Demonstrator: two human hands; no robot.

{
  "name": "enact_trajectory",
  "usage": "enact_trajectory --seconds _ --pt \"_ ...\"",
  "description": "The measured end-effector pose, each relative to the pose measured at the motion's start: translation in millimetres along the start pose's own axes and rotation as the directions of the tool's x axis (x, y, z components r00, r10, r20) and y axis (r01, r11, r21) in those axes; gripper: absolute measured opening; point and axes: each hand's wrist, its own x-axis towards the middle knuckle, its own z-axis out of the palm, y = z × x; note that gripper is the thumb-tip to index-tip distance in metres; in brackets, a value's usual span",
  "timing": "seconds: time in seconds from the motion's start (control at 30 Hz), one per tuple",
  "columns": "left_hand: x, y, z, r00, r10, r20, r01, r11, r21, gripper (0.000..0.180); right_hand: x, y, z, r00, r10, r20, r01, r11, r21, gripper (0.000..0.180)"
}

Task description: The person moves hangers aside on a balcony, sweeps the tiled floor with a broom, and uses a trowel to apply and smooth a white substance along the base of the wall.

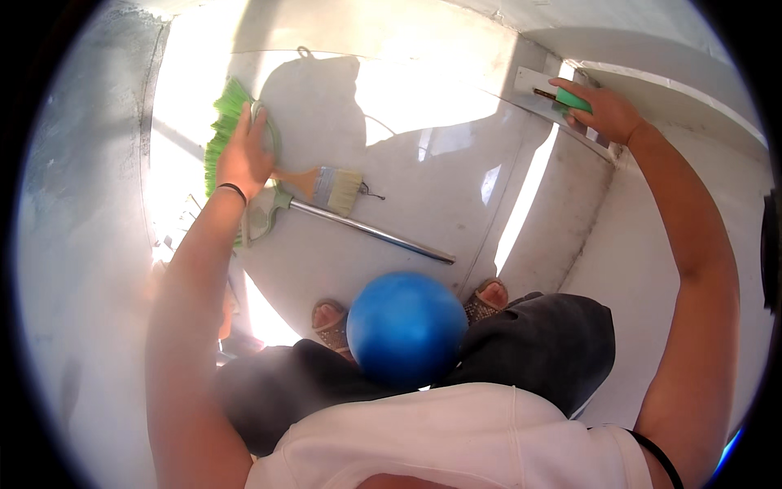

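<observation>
My right hand (604,109) is closed round the green handle of a plastering trowel (533,79), whose flat metal blade lies near the low wall edge at the far right. On the left, my left hand (247,152) grips the head of a broom (224,122) with bright green bristles. The broom's short silver pole (375,232) points to the lower right across the floor. Beside that hand lies a flat paintbrush (336,187) with pale bristles and an orange-brown handle, its handle end running up to the hand.
A shiny blue ball (406,329) sits between my knees, near my sandalled feet (487,298). Walls rise on the left (81,204) and right, with a ledge (676,94) at the far right. Bright sunlight and shadow fall across the pale floor (423,179).
</observation>
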Motion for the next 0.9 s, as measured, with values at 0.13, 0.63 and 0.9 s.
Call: enact_trajectory --seconds 0.13,0.63,0.9 --pt "7.3 9.7 -1.2 1.0 -0.021 -0.01 0.021 0.999 0.045 0.069 14.3 -21.1 -36.3 0.969 0.068 0.239 -0.092 0.991 0.095 0.062" --pt "-5.7 6.1 -10.8 0.986 0.056 0.155 -0.056 0.998 -0.009 0.069 64.4 -53.4 -8.8 0.991 -0.133 0.006 0.13 0.977 0.167 0.056" --pt "6.5 4.1 -4.5 0.984 0.088 0.156 -0.079 0.995 -0.064 0.066 122.3 -173.2 -69.0 0.99 -0.138 0.016 0.132 0.97 0.206 0.056"
